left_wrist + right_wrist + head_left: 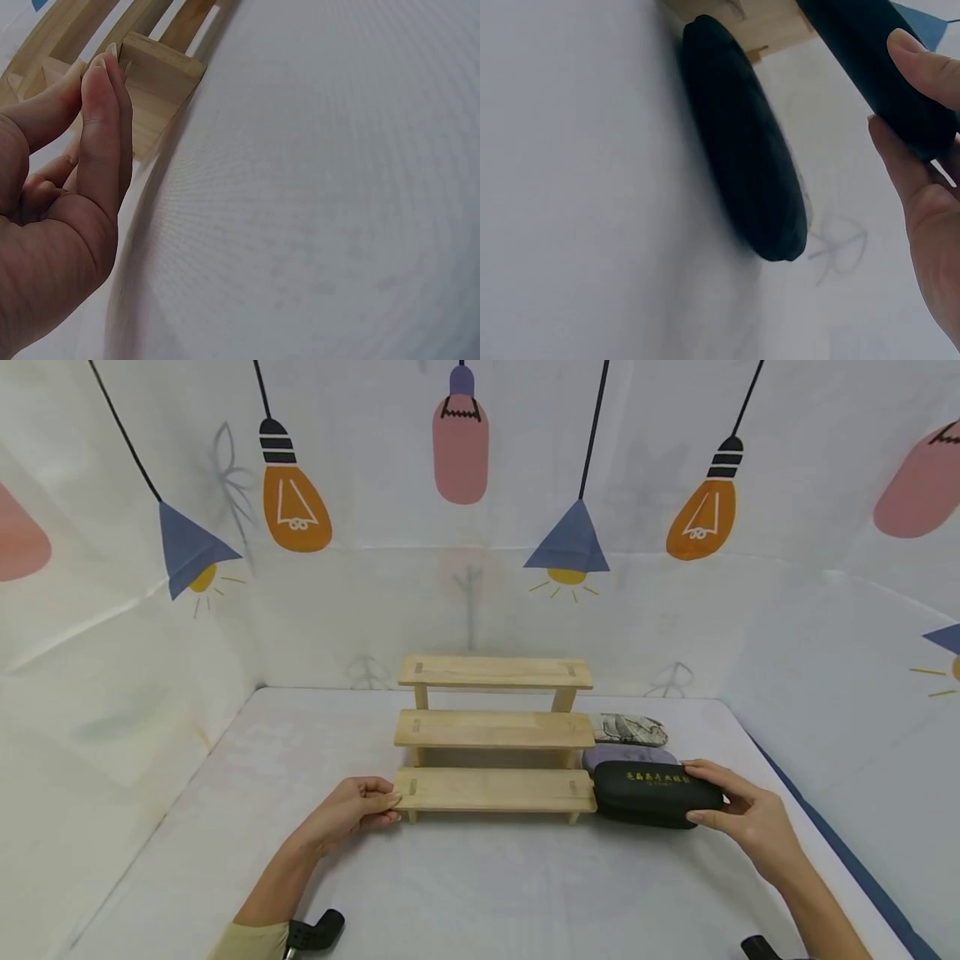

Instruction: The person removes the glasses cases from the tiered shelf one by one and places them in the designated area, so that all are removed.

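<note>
A three-tier wooden stand (495, 789) is at the middle of the table. My left hand (360, 807) pinches the left end of its lowest shelf between thumb and fingers; the left wrist view shows the fingertips at the wood (161, 71). To the right of the stand, my right hand (750, 814) grips the right end of a black glasses case (652, 806) with gold lettering. Behind that case lie a purple case (626, 753), partly hidden, and a patterned grey-white case (628, 728). The right wrist view shows the held case (885, 67) above another dark-looking case (742, 142).
The white tabletop (480, 893) spreads around the stand. White cloth walls (465, 593) printed with lamps and bulbs enclose the back and sides. A blue strip (840, 852) runs along the table's right edge.
</note>
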`<state>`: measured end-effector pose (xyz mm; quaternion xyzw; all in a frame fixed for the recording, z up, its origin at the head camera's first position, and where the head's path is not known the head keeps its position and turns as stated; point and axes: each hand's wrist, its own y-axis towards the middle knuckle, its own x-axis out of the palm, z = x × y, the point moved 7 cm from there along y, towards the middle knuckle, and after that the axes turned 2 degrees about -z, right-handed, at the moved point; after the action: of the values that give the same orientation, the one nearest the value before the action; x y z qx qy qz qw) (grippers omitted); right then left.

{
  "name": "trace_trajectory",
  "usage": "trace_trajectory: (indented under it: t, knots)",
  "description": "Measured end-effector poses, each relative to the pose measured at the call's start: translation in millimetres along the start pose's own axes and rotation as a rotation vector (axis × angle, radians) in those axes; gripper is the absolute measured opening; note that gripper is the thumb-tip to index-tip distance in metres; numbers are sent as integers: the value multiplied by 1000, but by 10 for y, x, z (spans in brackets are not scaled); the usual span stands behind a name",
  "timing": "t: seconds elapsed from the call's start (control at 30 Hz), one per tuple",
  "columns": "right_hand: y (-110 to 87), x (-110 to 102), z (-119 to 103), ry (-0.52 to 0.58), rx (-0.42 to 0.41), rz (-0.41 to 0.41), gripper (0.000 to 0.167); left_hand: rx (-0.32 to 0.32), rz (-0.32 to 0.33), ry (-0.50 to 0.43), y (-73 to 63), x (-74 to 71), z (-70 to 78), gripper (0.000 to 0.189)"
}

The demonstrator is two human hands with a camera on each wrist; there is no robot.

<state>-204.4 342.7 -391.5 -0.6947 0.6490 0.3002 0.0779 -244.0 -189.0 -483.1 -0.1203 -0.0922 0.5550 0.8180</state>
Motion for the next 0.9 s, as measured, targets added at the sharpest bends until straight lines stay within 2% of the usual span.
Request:
trace_trajectory:
  t: [0.4,0.73,0.9]
  knots:
    - [-202,30,131,31,40,-12,58,6,-10,10,-32,-13,-19,37]
    - [-365,95,208,-27,99,-128,54,4,-14,13,-26,16,1,38]
    - [-415,114,244,-39,116,-148,52,0,-14,10,4,15,26,37]
